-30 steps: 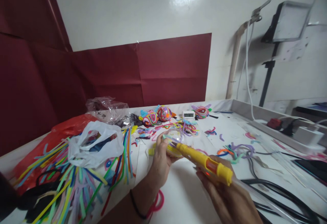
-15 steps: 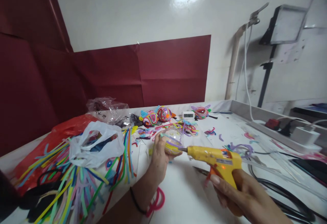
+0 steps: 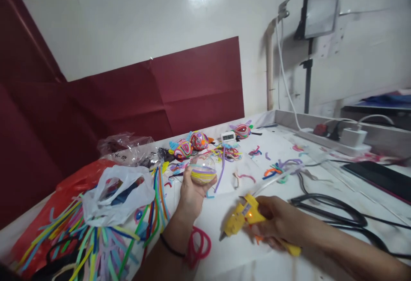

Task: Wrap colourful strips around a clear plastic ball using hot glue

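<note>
Just beside the left wrist sits a pink coil [image 3: 194, 256]; over in the right hand [image 3: 272, 219], fingers wrap firmly round a yellow glue gun [image 3: 240, 217], nozzle slanting down! Farther forward, the left hand [image 3: 192, 197], half curled, cups a clear ball [image 3: 203, 172] banded yellow and purple; beyond both hands, colourful decorated balls [image 3: 199, 141] flank a white display [image 3: 227, 137].

A person's left forearm [image 3: 160, 260] is slanting from the near edge toward the scene's centre, the left grip [image 3: 195, 192] cupping at its far end, bare fingers curving inward. The right forearm [image 3: 356, 244] is stretching in from the near right corner, the right grip [image 3: 272, 221] folding firmly closed, sitting nearer than the left.
</note>
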`<state>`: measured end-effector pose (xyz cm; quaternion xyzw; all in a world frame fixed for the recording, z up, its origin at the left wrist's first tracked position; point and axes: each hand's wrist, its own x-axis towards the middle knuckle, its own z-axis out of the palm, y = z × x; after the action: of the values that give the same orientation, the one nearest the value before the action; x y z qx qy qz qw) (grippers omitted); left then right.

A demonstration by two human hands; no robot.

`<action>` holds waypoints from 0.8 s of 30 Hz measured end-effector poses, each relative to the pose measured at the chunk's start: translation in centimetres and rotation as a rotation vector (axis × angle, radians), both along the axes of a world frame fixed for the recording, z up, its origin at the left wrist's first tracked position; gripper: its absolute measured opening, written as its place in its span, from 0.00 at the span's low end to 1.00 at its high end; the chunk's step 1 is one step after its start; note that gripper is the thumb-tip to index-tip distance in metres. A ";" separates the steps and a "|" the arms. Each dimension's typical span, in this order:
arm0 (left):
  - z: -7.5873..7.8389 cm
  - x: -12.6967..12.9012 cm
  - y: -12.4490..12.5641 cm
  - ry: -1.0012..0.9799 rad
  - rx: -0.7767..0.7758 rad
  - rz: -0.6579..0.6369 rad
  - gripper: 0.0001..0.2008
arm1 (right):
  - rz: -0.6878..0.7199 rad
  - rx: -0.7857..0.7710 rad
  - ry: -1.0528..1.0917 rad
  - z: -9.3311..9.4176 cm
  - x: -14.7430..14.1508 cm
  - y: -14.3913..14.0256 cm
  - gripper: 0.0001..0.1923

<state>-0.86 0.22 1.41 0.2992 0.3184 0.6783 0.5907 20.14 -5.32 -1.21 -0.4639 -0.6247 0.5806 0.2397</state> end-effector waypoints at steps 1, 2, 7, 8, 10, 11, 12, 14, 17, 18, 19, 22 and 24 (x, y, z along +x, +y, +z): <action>0.1 0.0 0.0 -0.010 -0.005 -0.013 0.19 | -0.023 0.053 -0.057 -0.1 0.1 0.2 0.17; 0.2 0.1 0.0 -0.017 -0.007 -0.024 0.20 | -0.053 0.122 -0.137 -0.2 0.2 0.3 0.15; 0.4 0.0 0.0 -0.035 -0.030 -0.061 0.21 | -0.114 0.443 -0.622 0.4 0.1 0.1 0.09; 0.4 0.0 0.0 -0.038 -0.036 -0.066 0.21 | -0.112 0.483 -0.698 0.7 -0.1 -0.1 0.09; 0.3 0.0 0.0 -0.042 -0.040 -0.072 0.20 | -0.111 0.551 -0.791 1.2 -0.3 -0.4 0.11; 0.3 0.1 0.0 -0.042 -0.041 -0.072 0.20 | -0.114 0.584 -0.805 1.4 -0.3 -0.4 0.11; 0.3 0.1 0.0 -0.040 -0.044 -0.073 0.20 | -0.119 0.627 -0.789 1.6 -0.4 -0.4 0.11; 0.1 0.3 -0.1 -0.019 -0.050 -0.073 0.20 | -0.148 0.751 -0.670 2.2 -0.5 -0.2 0.12; -0.2 0.7 -0.3 0.063 -0.007 -0.076 0.23 | -0.266 0.937 -0.397 3.3 -1.0 0.7 0.16; -0.4 0.8 -0.4 0.097 0.034 -0.077 0.24 | -0.310 0.976 -0.311 3.7 -1.3 1.1 0.18; -0.5 0.9 -0.5 0.131 0.078 -0.077 0.25 | -0.344 1.001 -0.237 4.0 -1.8 1.6 0.19; -0.9 1.1 -0.7 0.211 0.180 -0.082 0.27 | -0.386 1.040 -0.080 4.8 -3.4 2.8 0.18; -1.2 1.1 -0.8 0.266 0.190 -0.072 0.26 | -0.380 1.058 -0.021 4.9 -4.3 3.3 0.17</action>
<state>0.20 -0.56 0.21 0.4523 0.3173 0.6382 0.5362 15.85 -2.00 3.64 -0.3907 -0.7385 0.1299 0.5339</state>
